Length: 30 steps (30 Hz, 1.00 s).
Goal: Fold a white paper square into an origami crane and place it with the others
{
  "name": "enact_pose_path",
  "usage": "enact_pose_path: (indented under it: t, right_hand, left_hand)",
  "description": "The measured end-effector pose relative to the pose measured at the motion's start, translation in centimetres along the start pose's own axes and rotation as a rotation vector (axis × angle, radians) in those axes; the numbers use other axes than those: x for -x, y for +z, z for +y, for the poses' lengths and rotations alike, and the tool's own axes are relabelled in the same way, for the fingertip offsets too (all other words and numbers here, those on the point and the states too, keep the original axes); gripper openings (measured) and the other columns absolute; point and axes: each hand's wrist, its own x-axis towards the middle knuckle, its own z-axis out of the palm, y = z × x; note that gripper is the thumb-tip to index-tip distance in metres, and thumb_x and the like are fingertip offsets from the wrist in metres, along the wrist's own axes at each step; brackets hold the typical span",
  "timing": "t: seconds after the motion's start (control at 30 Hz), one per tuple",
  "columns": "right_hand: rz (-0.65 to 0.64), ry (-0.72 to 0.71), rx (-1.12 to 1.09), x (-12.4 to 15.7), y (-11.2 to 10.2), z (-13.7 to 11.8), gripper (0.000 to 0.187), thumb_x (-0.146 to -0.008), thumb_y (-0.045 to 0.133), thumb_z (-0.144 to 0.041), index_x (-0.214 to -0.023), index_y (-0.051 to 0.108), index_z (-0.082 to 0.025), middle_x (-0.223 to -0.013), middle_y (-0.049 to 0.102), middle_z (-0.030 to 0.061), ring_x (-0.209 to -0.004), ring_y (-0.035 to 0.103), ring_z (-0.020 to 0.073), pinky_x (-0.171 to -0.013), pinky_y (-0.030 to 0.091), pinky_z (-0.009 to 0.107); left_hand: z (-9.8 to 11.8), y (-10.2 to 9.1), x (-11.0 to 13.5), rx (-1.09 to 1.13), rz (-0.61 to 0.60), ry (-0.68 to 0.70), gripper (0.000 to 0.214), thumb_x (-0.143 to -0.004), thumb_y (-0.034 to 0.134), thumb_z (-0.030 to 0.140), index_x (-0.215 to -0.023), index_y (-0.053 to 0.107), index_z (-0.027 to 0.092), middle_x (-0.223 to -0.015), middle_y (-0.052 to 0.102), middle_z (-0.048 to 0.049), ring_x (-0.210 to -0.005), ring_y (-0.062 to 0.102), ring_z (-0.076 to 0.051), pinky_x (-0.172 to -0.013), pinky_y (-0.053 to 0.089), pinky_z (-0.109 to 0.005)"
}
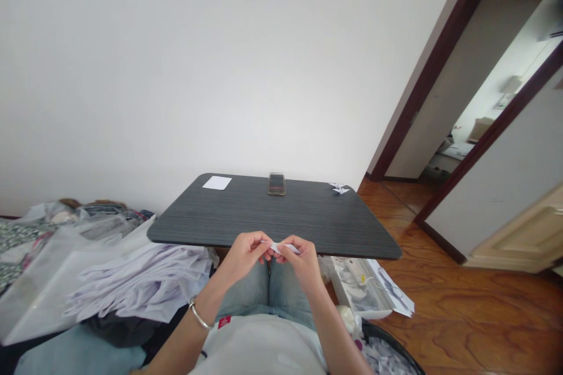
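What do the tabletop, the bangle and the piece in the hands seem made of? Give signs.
Tabletop: probably matte woodgrain laminate, dark with fine streaks. Bangle: likely polished metal, silvery and shiny. Held piece: apparently matte paper, white and thin.

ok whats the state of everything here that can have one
left hand: pinching white paper
right hand: pinching it too
white paper: held, partly hidden
paper sheet: flat on dark table
device: at table's back, screen mostly dark
paper figures: folded, on the table
white pile: creased, heaped
box: open, things inside
doorway: open
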Motion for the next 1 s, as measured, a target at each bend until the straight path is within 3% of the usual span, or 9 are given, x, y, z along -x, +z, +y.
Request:
enact_pose_path:
  t: [0.37,0.57,0.83,1.0]
  right_hand:
    - [-0.002,0.028,0.028,-0.2,-0.3,0.5,0.015,-0.067,0.067,-0.029,-0.061,0.065,-0.016,-0.054,0.067,0.0018,-0.046,0.058,0.0139,-0.048,0.047,0.024]
    - [-0.009,0.037,0.020,-0.2,-0.3,0.6,0.016,-0.067,0.067,-0.029,-0.060,0.065,-0.016,-0.054,0.066,0.0016,-0.046,0.057,0.0128,-0.048,0.047,0.023]
    - [0.012,0.039,0.002,-0.3,-0.2,0.2,0.018,-0.065,0.069,-0.032,-0.060,0.064,-0.015,-0.053,0.066,0.0018,-0.045,0.057,0.0121,-0.047,0.047,0.022]
    - [0.008,0.037,-0.013,-0.2,-0.1,0.2,0.018,-0.066,0.069,-0.032,-0.060,0.064,-0.015,-0.055,0.066,0.0019,-0.045,0.056,0.0116,-0.047,0.047,0.022]
  left_hand:
    - [-0.4,-0.9,-0.1,-0.013,-0.081,0.014,0.041,-0.081,0.049,0.050,-0.075,0.063,0.012,-0.061,0.064,-0.0052,-0.053,0.056,-0.014,-0.051,0.043,-0.024]
    - [-0.4,-1.3,0.0,-0.117,-0.084,0.057,0.041,-0.085,0.042,0.049,-0.078,0.060,0.013,-0.062,0.062,-0.0038,-0.052,0.054,-0.013,-0.050,0.042,-0.024]
    - [-0.9,-2.0,0.0,-0.078,-0.013,0.053,0.033,-0.086,0.042,0.043,-0.090,0.057,0.014,-0.072,0.062,-0.0047,-0.061,0.057,-0.014,-0.053,0.044,-0.023]
    - [-0.2,-1.4,0.3,-0.179,-0.021,0.056,0.026,-0.082,0.051,0.038,-0.075,0.058,0.014,-0.064,0.058,-0.0007,-0.056,0.052,-0.012,-0.051,0.041,-0.021]
